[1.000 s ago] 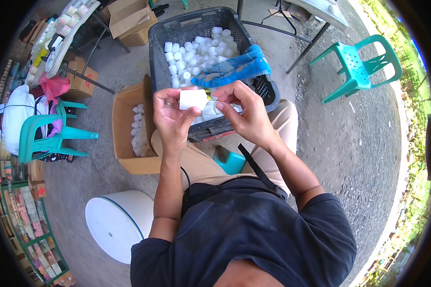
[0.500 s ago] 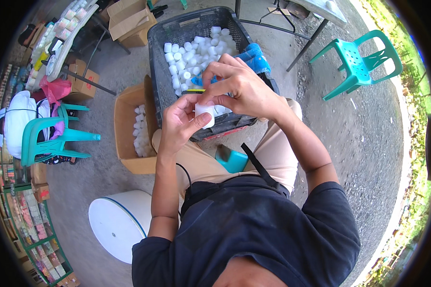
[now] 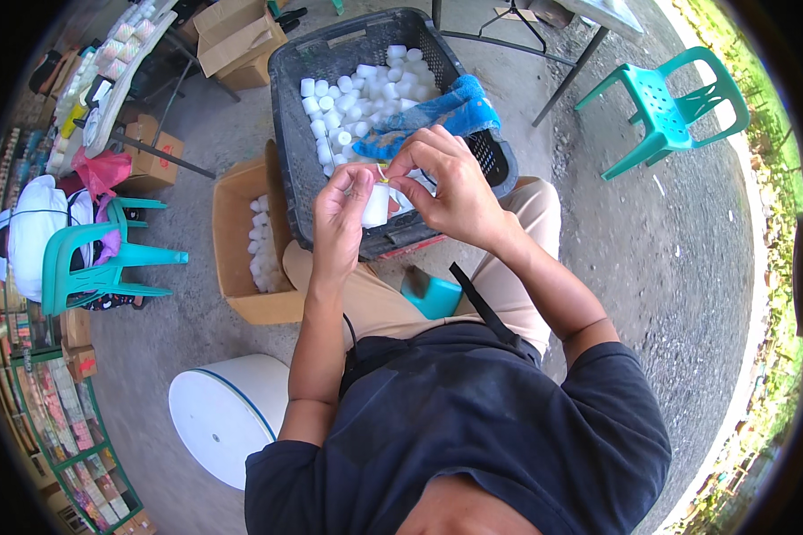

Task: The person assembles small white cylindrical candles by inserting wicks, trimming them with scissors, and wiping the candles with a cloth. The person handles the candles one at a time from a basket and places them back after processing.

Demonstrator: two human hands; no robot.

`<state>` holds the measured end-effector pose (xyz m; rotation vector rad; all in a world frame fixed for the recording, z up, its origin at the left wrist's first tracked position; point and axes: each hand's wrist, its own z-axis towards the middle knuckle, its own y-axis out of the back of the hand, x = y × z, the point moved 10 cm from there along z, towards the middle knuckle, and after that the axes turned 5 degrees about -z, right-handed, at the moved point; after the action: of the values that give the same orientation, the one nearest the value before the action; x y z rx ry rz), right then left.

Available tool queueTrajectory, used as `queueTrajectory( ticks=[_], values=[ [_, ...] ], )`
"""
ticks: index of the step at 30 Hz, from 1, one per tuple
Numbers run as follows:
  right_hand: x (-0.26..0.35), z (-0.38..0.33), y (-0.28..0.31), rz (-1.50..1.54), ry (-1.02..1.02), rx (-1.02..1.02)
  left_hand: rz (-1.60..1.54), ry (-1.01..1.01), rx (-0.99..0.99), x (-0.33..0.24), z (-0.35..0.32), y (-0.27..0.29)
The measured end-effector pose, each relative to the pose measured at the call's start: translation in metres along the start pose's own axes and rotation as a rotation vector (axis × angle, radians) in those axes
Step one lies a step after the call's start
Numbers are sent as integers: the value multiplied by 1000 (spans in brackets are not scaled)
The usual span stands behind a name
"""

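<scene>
Small white, plastic-looking cylinder (image 3: 376,207) is pinched by the left hand (image 3: 338,218), thin yellowish strand (image 3: 384,176) by the right hand (image 3: 455,190). Probably light, stiff, kinda slick; best gripped round the sides.

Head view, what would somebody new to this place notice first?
Probably the middle, where the left hand holds a small white cylinder and the right hand has its fingers at the far end. Just beyond, a bright blue cloth lies over the right side of a black crate holding many white pieces. A teal chair stands out at upper right.
</scene>
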<state>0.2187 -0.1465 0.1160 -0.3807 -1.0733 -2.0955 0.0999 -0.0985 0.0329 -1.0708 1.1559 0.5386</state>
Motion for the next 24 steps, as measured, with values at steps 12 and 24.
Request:
queueTrajectory(
  ticks=[12,24],
  values=[
    [-16,-5,2,257,-178,-131,100,-259,-1,-15,0,-15],
    [-26,-20,-15,430,-375,-196,138,-405,-38,-24,-5,-14]
  ],
)
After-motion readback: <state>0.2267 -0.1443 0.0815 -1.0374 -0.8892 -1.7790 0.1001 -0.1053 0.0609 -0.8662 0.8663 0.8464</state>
